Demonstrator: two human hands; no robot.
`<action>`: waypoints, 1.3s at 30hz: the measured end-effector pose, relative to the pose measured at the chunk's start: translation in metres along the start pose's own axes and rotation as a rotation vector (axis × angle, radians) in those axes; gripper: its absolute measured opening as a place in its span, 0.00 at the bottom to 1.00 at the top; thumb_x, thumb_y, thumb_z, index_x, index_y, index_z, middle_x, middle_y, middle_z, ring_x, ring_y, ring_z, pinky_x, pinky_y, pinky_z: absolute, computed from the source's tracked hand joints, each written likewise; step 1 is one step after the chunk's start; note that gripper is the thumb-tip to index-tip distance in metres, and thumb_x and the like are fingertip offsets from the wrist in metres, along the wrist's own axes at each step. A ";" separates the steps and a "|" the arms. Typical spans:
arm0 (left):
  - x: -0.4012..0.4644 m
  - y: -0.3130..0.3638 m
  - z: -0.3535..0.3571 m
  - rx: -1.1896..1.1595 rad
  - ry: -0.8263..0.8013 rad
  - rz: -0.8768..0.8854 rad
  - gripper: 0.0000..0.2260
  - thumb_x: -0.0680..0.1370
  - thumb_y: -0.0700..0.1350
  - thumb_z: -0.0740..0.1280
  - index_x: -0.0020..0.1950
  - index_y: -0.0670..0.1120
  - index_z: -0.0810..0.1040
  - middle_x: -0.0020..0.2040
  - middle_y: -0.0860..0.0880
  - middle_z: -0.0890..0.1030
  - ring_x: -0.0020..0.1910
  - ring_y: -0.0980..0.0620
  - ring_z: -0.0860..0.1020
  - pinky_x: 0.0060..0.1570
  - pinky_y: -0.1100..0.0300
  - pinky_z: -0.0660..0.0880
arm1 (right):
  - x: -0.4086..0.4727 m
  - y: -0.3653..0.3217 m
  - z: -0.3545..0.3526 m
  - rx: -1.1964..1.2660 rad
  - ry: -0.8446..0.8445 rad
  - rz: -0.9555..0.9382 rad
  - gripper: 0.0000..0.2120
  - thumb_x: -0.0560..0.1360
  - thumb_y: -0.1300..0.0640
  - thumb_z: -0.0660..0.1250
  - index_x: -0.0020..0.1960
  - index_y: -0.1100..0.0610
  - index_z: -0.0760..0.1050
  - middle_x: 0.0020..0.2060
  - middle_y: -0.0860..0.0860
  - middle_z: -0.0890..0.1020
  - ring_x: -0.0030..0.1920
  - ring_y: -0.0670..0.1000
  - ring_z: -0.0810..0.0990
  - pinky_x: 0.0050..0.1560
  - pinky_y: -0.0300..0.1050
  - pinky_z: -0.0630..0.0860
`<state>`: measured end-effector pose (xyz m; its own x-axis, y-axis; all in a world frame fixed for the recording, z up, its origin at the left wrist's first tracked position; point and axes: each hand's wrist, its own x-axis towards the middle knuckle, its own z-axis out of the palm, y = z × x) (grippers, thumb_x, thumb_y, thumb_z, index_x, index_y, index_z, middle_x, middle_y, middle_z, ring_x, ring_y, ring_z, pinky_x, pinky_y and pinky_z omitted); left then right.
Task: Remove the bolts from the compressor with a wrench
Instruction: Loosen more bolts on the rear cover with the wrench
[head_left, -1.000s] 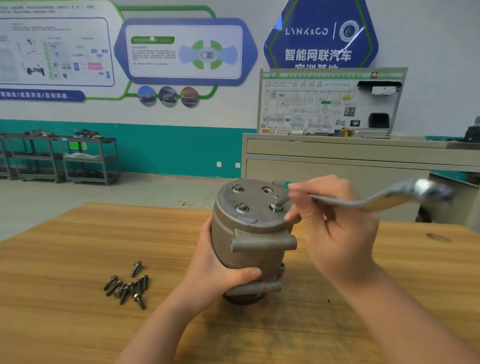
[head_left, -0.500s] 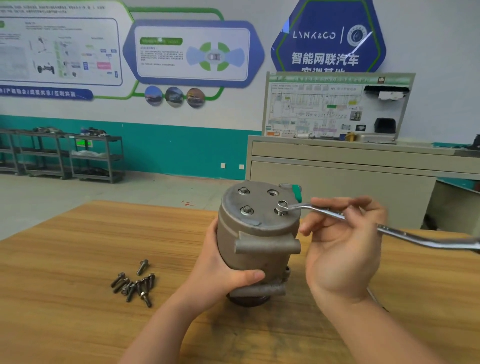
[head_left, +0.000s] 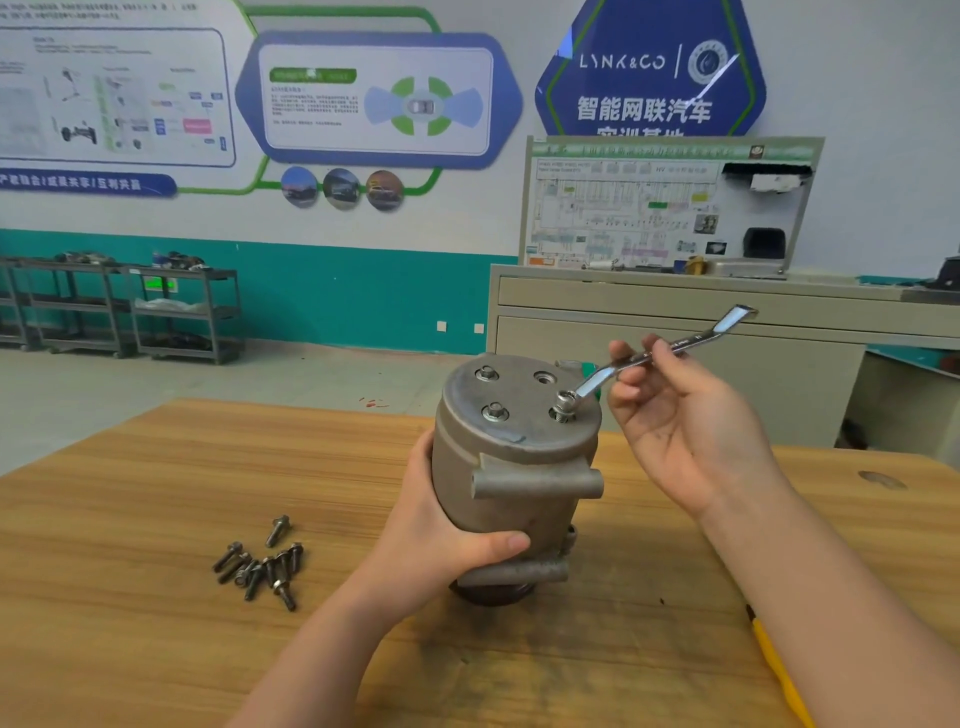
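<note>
Wrench (head_left: 655, 354) ring on raised bolt (head_left: 564, 406), right-hand (head_left: 680, 415) grip seemingly mid-shank.

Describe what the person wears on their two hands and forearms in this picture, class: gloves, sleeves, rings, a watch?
Nothing is worn. The left hand and the right hand are both bare, with no gloves, rings or tape. Both forearms are uncovered as far as the frame shows them, with no sleeves, watch or wristband. The fingernails are short and unpainted.

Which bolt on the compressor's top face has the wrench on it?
The front-right bolt, under the wrench: it stands raised, threads showing, while the two left bolts sit flush.
</note>
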<state>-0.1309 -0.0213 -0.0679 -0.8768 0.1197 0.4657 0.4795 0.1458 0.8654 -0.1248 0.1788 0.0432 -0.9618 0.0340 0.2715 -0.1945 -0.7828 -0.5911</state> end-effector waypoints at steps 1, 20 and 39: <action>0.000 0.000 0.000 0.000 -0.003 -0.005 0.47 0.55 0.55 0.82 0.67 0.63 0.60 0.57 0.72 0.74 0.60 0.70 0.73 0.53 0.77 0.69 | 0.001 -0.002 0.000 0.017 -0.018 -0.024 0.08 0.82 0.63 0.55 0.47 0.59 0.70 0.36 0.59 0.84 0.28 0.47 0.79 0.29 0.37 0.76; -0.002 0.002 -0.001 0.010 0.002 -0.010 0.47 0.58 0.50 0.83 0.66 0.65 0.57 0.63 0.64 0.71 0.60 0.70 0.72 0.53 0.77 0.69 | -0.027 0.014 0.007 -0.858 -0.262 -1.037 0.04 0.80 0.46 0.62 0.48 0.37 0.69 0.33 0.48 0.83 0.31 0.47 0.84 0.35 0.50 0.80; -0.002 -0.001 -0.003 -0.018 0.001 0.006 0.52 0.54 0.55 0.82 0.71 0.57 0.58 0.67 0.58 0.72 0.64 0.65 0.73 0.63 0.67 0.72 | -0.026 0.042 -0.013 -1.137 -0.452 -1.424 0.12 0.84 0.50 0.56 0.52 0.59 0.67 0.42 0.58 0.80 0.38 0.51 0.77 0.34 0.47 0.74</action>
<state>-0.1300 -0.0243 -0.0688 -0.8741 0.1196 0.4708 0.4838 0.1273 0.8659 -0.1101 0.1533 0.0013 0.0944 -0.0906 0.9914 -0.8992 0.4195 0.1240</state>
